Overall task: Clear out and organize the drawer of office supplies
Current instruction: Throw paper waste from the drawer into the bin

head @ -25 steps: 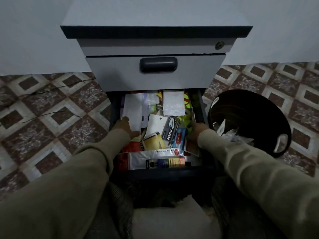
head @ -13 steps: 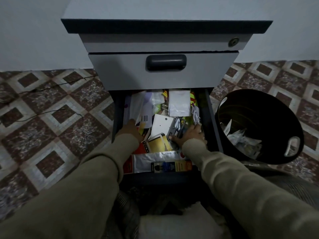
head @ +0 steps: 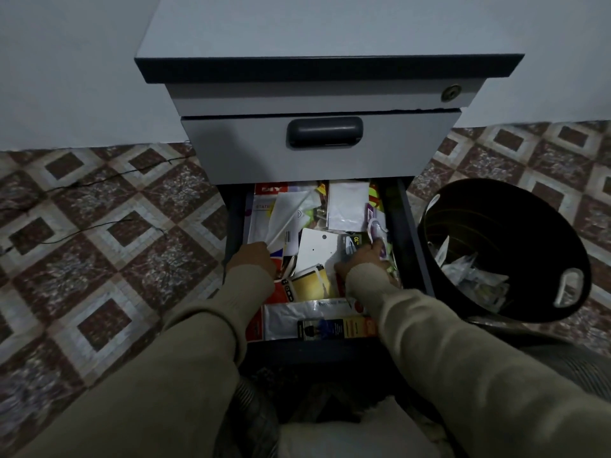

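Observation:
The bottom drawer (head: 402, 223) of a grey cabinet stands pulled out, crammed with packets and papers. My left hand (head: 254, 258) is at the drawer's left side and grips the lower edge of a white envelope (head: 287, 215), which tilts up. On the right, my right hand (head: 362, 261) curls its fingers over a dark stapler package (head: 352, 241). Between my hands lie a white card (head: 316, 251) and a yellow notepad pack (head: 310, 286). A clear plastic sleeve (head: 297, 317) and a black-and-yellow box (head: 334, 328) lie at the drawer's front.
A black waste bin (head: 577, 259) tilts against the drawer's right side, holding crumpled wrappers (head: 472, 272). The shut upper drawer (head: 251, 150) overhangs the back of the open one. Thin black cables (head: 99, 180) run over the patterned tile floor on the left.
My right hand came in from the drawer's right edge onto the stapler package and closed on it. My left hand keeps hold of the white envelope and has tipped it up.

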